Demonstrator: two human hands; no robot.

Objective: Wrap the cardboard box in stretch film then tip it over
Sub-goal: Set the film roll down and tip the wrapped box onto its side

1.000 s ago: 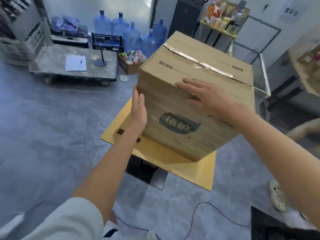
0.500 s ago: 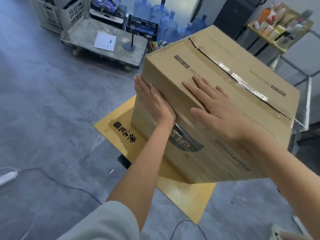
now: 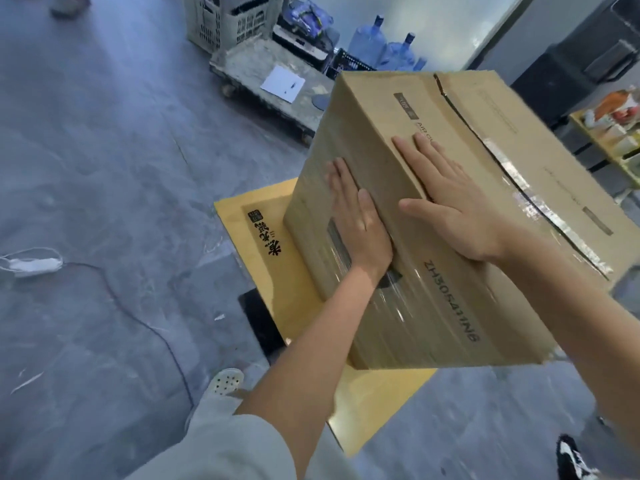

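A large brown cardboard box [image 3: 460,292] stands tilted on a flat yellow cardboard sheet [image 3: 266,271], its near side banded with clear stretch film. Its taped top flaps face up and to the right. My left hand [image 3: 360,223] lies flat on the film-wrapped near side, fingers together. My right hand [image 3: 446,199] presses flat on the top face, across the near top edge, fingers spread. Neither hand grips anything.
A low grey trolley [image 3: 256,81] with a white paper sheet stands behind the box, with a crate and blue water bottles [image 3: 381,43] beyond. A cable [image 3: 145,320] crosses the grey floor on the left. A yellow shelf [image 3: 616,133] is at right. My shoe [image 3: 227,381] is near the sheet.
The box has tilted further, its top swinging away to the right. My left hand slid from the box's left corner onto the wrapped near side. The view dropped closer.
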